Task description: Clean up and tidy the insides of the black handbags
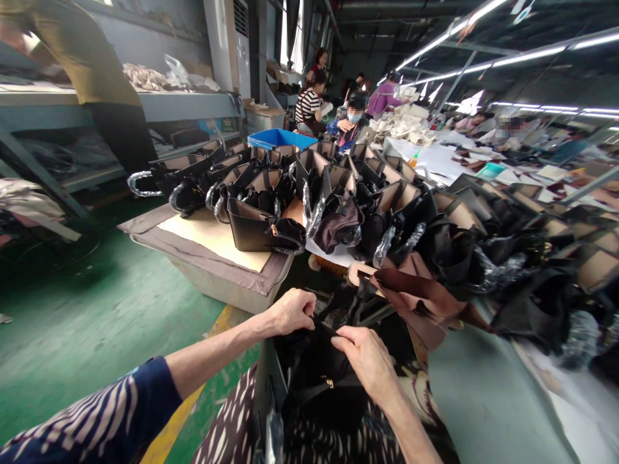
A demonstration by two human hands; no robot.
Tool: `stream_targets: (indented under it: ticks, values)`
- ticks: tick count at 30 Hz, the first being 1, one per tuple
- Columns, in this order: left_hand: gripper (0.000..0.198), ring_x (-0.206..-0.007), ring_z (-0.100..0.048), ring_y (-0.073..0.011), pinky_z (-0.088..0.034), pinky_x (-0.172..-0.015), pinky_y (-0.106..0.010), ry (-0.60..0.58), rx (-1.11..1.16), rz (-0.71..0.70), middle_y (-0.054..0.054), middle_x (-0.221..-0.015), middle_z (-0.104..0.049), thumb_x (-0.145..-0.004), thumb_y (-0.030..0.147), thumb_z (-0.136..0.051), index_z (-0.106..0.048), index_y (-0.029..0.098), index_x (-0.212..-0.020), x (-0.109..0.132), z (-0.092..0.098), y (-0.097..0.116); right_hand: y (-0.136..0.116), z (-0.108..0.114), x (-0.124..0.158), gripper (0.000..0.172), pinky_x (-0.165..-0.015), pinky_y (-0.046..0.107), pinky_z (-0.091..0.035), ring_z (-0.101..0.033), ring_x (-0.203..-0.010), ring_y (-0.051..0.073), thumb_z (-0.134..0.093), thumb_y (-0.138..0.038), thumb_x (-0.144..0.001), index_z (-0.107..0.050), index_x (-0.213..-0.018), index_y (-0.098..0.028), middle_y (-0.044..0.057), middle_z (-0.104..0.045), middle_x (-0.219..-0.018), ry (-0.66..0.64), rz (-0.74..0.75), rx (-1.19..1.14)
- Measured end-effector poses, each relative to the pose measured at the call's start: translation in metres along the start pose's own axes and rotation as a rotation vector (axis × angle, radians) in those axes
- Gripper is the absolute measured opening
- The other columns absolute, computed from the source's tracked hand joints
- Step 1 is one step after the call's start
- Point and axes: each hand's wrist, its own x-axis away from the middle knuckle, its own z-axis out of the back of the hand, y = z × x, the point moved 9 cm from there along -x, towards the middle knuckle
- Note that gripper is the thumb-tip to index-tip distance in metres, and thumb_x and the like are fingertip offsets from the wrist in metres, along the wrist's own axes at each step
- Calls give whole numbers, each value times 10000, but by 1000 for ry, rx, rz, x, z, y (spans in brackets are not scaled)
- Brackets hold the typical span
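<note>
A black handbag (333, 396) rests on my lap, with a small gold-coloured fitting (329, 383) on its front. My left hand (293, 310) is closed, thumb and fingers pinching the dark upper edge of the bag. My right hand (368, 357) grips the same edge a little to the right, its thumb laid along the top. Between the two hands the edge is stretched nearly straight. A piece of clear plastic wrap (274, 435) hangs at the bag's lower left. The inside of the bag is too dark to make out.
Many black bags with plastic-wrapped handles crowd the table ahead and to the right. One bag (256, 229) stands on a cloth-covered bin (203, 283). A brown leather piece (411, 290) lies just beyond my hands. A blue crate (280, 138) and several people are farther back.
</note>
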Motion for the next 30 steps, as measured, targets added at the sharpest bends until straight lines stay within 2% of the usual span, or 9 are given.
stream_targets:
  ticks: [5, 11, 16, 19, 21, 23, 26, 28, 30]
  values:
    - [202, -506, -383, -66, -231, -459, -188, -10, 2, -19, 87, -522, -430, -557, 184, -660, -461, 153, -567, -2, -1, -1, -2, 0, 0, 263, -538, 217, -274, -526, -625, 116, -469, -354, -804, -534, -584, -225, -39, -581, -586, -17, 2, 64]
    - [205, -515, -381, -69, -231, -459, -190, -5, 25, -18, 83, -515, -423, -552, 162, -647, -443, 153, -557, -4, -8, 0, -16, -8, -7, 226, -599, 276, -323, -611, -779, 211, -433, -354, -836, -618, -772, -240, 58, -669, -785, -76, -27, 270]
    - [221, -516, -312, -64, -212, -457, -196, -4, 15, -39, 82, -511, -368, -558, 169, -636, -416, 152, -552, -7, -13, -1, -31, -24, -22, 225, -653, 265, -361, -610, -873, 204, -420, -293, -850, -623, -917, -225, 77, -675, -875, -157, 57, 226]
    - [178, -553, -363, -76, -260, -483, -191, -49, -25, -55, 71, -571, -420, -579, 169, -618, -445, 161, -621, -5, -11, 4, -35, -26, -25, 197, -691, 240, -367, -600, -902, 180, -446, -264, -840, -625, -916, -231, 55, -675, -882, -176, 107, 202]
    - [211, -632, -435, -102, -327, -538, -193, -48, -78, -74, 48, -687, -491, -574, 156, -608, -481, 172, -741, 1, -3, 15, -37, -18, -23, 202, -711, 243, -366, -596, -908, 180, -440, -242, -842, -620, -933, -229, 56, -674, -881, -158, 117, 204]
    - [345, -791, -480, -148, -393, -661, -222, 5, -136, -114, 2, -884, -526, -571, 148, -597, -485, 184, -895, 15, 11, 33, -38, -3, -18, 209, -710, 252, -366, -598, -895, 186, -425, -226, -848, -617, -930, -216, 66, -673, -865, -137, 105, 226]
    - [502, -1040, -417, -205, -367, -889, -296, 120, -207, -162, -55, -1140, -452, -581, 126, -554, -445, 193, -1067, 42, 27, 57, -39, 26, -4, 217, -693, 276, -366, -603, -851, 205, -403, -214, -858, -617, -868, -183, 92, -664, -843, -148, 65, 353]
    - [552, -1089, -393, -223, -345, -928, -320, 145, -237, -121, -69, -1189, -427, -562, 91, -522, -440, 189, -1099, 56, 28, 58, -40, 44, 8, 221, -684, 288, -364, -603, -837, 219, -397, -215, -863, -612, -837, -169, 105, -657, -850, -192, 55, 456]
    - [539, -1026, -453, -211, -384, -868, -301, 95, -198, -61, -56, -1127, -485, -561, 69, -492, -457, 195, -1084, 58, 22, 48, -42, 58, 20, 225, -678, 292, -362, -601, -841, 228, -394, -217, -865, -608, -819, -165, 107, -653, -859, -237, 66, 513]
